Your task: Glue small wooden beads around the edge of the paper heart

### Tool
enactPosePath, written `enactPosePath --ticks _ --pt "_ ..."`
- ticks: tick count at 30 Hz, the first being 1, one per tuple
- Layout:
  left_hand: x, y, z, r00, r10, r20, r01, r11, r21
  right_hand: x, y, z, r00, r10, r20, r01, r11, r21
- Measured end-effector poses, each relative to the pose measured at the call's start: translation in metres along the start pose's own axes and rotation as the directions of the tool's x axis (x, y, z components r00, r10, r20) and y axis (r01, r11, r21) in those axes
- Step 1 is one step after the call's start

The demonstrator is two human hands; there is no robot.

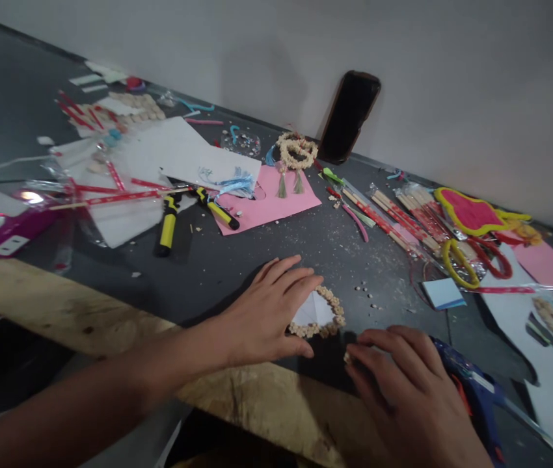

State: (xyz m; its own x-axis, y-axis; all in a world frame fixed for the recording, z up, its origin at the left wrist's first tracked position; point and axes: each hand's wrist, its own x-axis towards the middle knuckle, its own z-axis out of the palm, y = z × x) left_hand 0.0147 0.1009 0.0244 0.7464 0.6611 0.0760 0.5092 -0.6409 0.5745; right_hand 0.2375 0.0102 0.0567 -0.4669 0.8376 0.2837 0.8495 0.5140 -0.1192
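Note:
On the dark table in front of me lies a white paper disc [316,311] with small beige bits set round its edge. My left hand [271,312] is open, fingers stretched out, at the left side of the disc and covering part of it. Lower right of the disc, my right hand [398,377] is closed in a pinch on a small beige bit [347,357], only partly visible between the fingertips. A blue glue gun [476,396] lies just right of my right hand, partly hidden by it. A few tiny grains [365,289] are scattered right of the disc.
Yellow-and-black pliers [168,224] lie at left, near white paper [159,149] and a pink sheet [276,201]. A phone [350,117] leans on the wall beside beige rings with tassels [298,153]. Wrapped chopsticks [378,218] and a yellow loop handle [459,263] are right.

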Motion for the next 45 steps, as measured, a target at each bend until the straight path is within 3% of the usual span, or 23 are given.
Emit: enactPosePath --ticks 4,8,12,15,18,21,25,29,32,35,38,41,43,45 --pt "-0.002 -0.001 0.002 0.999 0.029 -0.027 -0.028 0.999 0.035 -0.015 -0.011 0.004 0.996 -0.072 0.046 0.068 0.994 0.089" --pt "-0.003 -0.001 0.002 0.998 0.042 -0.049 -0.040 0.998 0.037 -0.032 -0.018 0.019 0.993 -0.012 0.115 -0.001 0.994 0.109" --pt "-0.003 0.001 0.002 0.996 0.053 -0.071 -0.051 0.998 0.032 -0.050 -0.016 0.005 0.989 0.139 -0.057 -0.139 0.990 -0.003" --pt "-0.004 0.003 0.004 0.995 0.061 -0.073 -0.058 0.997 0.041 -0.076 -0.006 -0.013 0.921 0.314 -0.233 -0.354 0.922 -0.159" --pt "-0.004 0.002 0.007 0.993 0.075 -0.093 -0.070 0.996 0.055 -0.107 0.004 -0.021 0.837 0.480 -0.264 -0.545 0.773 -0.323" --pt "-0.003 0.000 0.010 0.986 0.105 -0.128 -0.096 0.992 0.080 -0.127 0.011 -0.017 0.782 0.565 -0.264 -0.623 0.708 -0.331" --pt "-0.003 0.010 0.009 0.959 0.152 -0.238 -0.118 0.981 0.152 -0.131 0.008 -0.017 0.736 0.601 -0.312 -0.673 0.700 -0.238" --pt "-0.007 0.047 0.006 0.942 0.218 -0.253 -0.170 0.965 0.198 -0.122 -0.011 -0.027 0.758 0.547 -0.356 -0.604 0.794 -0.065" --pt "-0.003 0.082 0.012 0.945 0.279 -0.172 -0.248 0.952 0.179 -0.113 -0.026 -0.032 0.818 0.470 -0.332 -0.479 0.876 0.061" --pt "0.011 0.109 0.028 0.964 0.253 -0.081 -0.238 0.957 0.165 -0.106 -0.037 -0.037 0.849 0.407 -0.336 -0.382 0.913 0.141" --pt "0.028 0.124 0.047 0.953 0.299 -0.039 -0.285 0.935 0.213 -0.104 -0.044 -0.043 0.898 0.334 -0.286 -0.196 0.887 0.419" --pt "0.041 0.130 0.063 0.953 0.302 -0.021 -0.286 0.920 0.267 -0.110 -0.050 -0.044 0.965 0.145 -0.218 0.040 0.742 0.669" --pt "0.046 0.131 0.071 0.963 0.270 -0.019 -0.253 0.922 0.293 -0.117 -0.049 -0.041 0.966 0.176 -0.192 -0.015 0.773 0.634" --pt "0.050 0.132 0.078 0.971 0.238 -0.026 -0.217 0.922 0.320 -0.125 -0.043 -0.036 0.922 0.320 -0.217 -0.183 0.855 0.485"
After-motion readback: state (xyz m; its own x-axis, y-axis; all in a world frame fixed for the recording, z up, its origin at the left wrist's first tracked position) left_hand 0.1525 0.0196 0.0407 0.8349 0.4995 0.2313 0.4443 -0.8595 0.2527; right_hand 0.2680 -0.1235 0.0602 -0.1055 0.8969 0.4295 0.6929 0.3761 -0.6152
